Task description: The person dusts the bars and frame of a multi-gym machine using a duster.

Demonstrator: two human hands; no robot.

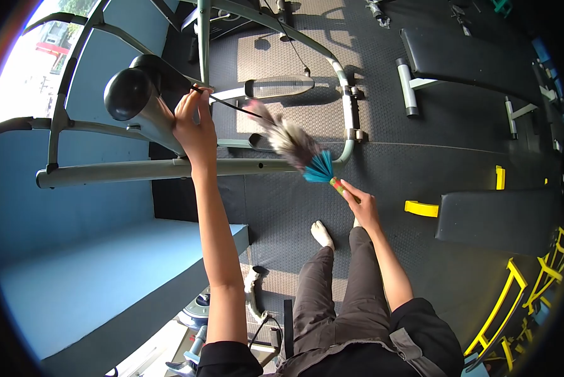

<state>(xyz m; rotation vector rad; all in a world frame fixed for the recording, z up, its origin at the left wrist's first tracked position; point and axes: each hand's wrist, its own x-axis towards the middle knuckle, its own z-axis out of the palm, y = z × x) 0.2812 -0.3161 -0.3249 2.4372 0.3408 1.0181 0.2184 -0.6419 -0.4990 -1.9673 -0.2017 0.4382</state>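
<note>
A feather duster [294, 143] with grey and white feathers and a teal collar is held by its red and green handle in my right hand [362, 206], whose fingers are wrapped round it. The feathers are blurred and lie over a thin black cable [235, 107]. My left hand [196, 122] is raised beside the exercise machine's grey post, its fingertips pinched on the cable near the black rounded pad [126, 95].
The machine's grey frame tube [112, 173] crosses in front of me. A blue ledge [118, 270] is at the left. Black padded benches [496, 220] and yellow frames [501, 308] stand at the right. My bare foot [321, 234] is on the dark mat.
</note>
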